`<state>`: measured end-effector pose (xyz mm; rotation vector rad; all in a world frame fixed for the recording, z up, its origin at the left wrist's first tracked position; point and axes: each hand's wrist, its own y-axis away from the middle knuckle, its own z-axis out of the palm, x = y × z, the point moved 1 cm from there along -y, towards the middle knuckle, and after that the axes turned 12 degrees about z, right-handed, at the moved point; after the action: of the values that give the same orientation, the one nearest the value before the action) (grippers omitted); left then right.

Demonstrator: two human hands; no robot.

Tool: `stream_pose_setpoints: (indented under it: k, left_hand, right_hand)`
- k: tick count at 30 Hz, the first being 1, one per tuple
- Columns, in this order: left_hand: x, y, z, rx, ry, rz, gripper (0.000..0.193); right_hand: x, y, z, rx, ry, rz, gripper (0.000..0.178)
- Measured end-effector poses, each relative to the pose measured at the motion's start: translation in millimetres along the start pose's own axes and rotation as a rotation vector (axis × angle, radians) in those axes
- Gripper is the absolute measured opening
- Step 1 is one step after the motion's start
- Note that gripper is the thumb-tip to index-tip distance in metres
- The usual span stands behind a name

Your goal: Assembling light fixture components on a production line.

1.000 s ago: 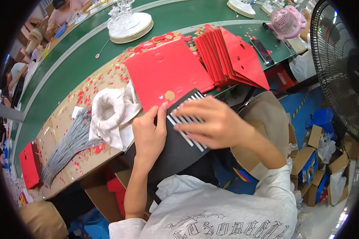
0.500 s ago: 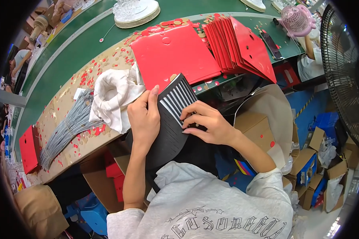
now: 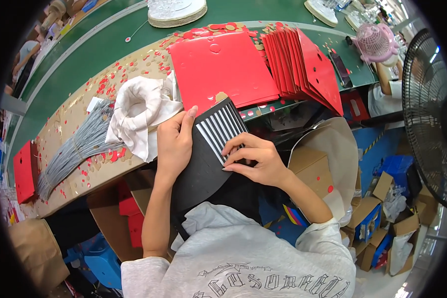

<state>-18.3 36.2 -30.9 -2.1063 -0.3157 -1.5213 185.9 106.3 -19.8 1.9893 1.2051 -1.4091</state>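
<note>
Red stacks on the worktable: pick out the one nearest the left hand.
The broad flat stack, just beyond the left hand. The fanned stack stands to its right; the small stack sits far left, beside grey strands.

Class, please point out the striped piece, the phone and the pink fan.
Striped piece (image 3: 217, 130): head view, among its stripes.
Phone (image 3: 340, 69): head view, its dark upper face.
Pink fan (image 3: 374, 41): head view, its round grille.

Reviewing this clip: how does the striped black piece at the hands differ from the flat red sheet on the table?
Colour: the striped black piece is dark with a row of pale strips; the flat red sheet is plain red apart from a few round marks.
Support: the left hand grips the striped black piece, and the right hand has its fingertips at the strips; the flat red sheet lies on the table.
</note>
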Motion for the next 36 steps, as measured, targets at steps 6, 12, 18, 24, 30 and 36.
stream_pose_setpoints:
  k: [6,12,18,24,30,36]
  left_hand:
    - [0,14,4,-0.201,-0.498,0.193,0.028]
    - [1,-4,41,-0.053,-0.638,0.568,0.017]
    - [-13,-6,36,-0.139,-0.409,0.525,0.019]
    - [-16,-7,39,-0.124,-0.534,0.571,0.017]
    - [-19,-4,43,-0.119,-0.597,0.593,0.017]
    - [-18,-6,45,-0.117,-0.608,0.564,0.017]
  right_hand:
    - [-14,-52,-40,0.040,-0.015,0.021,0.006]
    - [46,-161,-51,-0.044,0.261,-0.024,0.013]
    - [58,-172,-40,-0.120,0.241,0.057,0.012]
    - [54,-183,-42,-0.204,0.266,0.046,0.012]
    - [54,-176,-33,-0.071,0.365,-0.088,0.012]
    - [71,-179,-43,0.314,0.556,-0.118,0.022]
